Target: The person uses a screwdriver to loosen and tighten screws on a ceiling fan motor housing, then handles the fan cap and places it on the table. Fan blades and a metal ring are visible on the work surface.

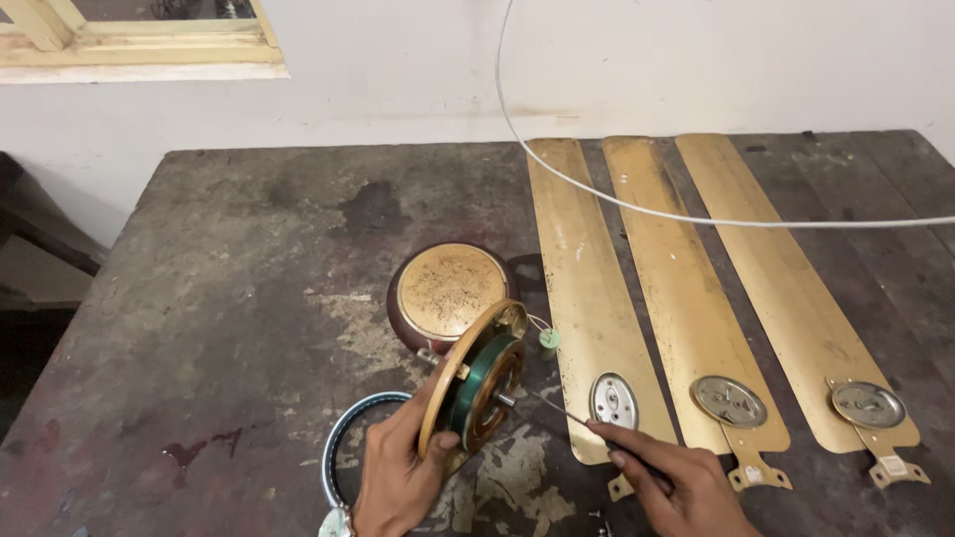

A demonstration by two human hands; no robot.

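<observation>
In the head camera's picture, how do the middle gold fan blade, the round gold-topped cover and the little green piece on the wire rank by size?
1. Middle gold fan blade, clearly largest.
2. Round gold-topped cover.
3. Little green piece, far smallest.
All lie on the table at similar distance.

Fan blades [686,298]: 3, gold. Blade mounting discs [729,401]: 3, silver. Round motor cover [450,290]: 1. Motor core with green winding [477,383]: 1. Metal ring [343,447]: 1. White cable [617,199]: 1. Thin tool [587,426]: 1. Hands: 2.

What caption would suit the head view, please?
Left hand tilts a fan motor while right hand probes it with a thin tool, beside three golden blades.
</observation>
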